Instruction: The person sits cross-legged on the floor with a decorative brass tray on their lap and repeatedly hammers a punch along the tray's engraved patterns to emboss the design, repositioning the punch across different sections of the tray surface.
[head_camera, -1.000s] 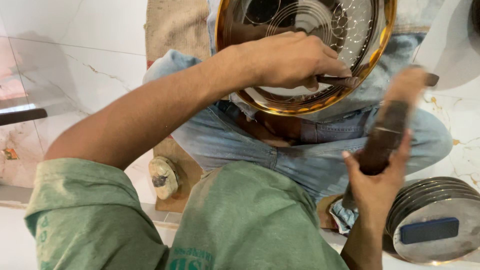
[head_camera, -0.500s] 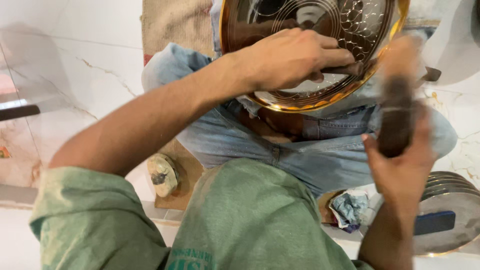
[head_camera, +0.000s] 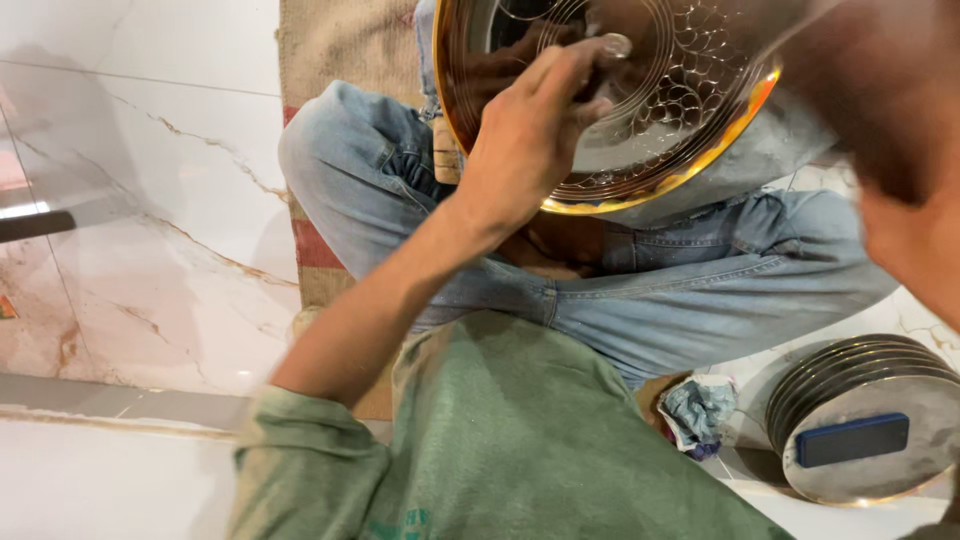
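A round steel plate (head_camera: 700, 130) with a gold rim and an engraved pattern rests tilted on my lap, over my crossed legs in blue jeans (head_camera: 700, 290). My left hand (head_camera: 535, 130) lies on the plate's face, its fingers closed around a small metal punch (head_camera: 617, 45) with a round head. My right hand (head_camera: 890, 120) is raised close to the camera at the upper right. It is a dark blur that covers part of the plate. Whatever it grips cannot be made out.
A stack of steel plates (head_camera: 900, 480) lies on the floor at the lower right, with a blue rectangular block (head_camera: 852, 440) on top. A crumpled cloth (head_camera: 697, 410) sits beside it. A burlap mat (head_camera: 340, 40) lies under me on the white marble floor (head_camera: 150, 200).
My right hand, which held a dark-handled tool, has swung up towards the camera and blurred. My left hand has stayed on the plate with its fingers now bunched higher up.
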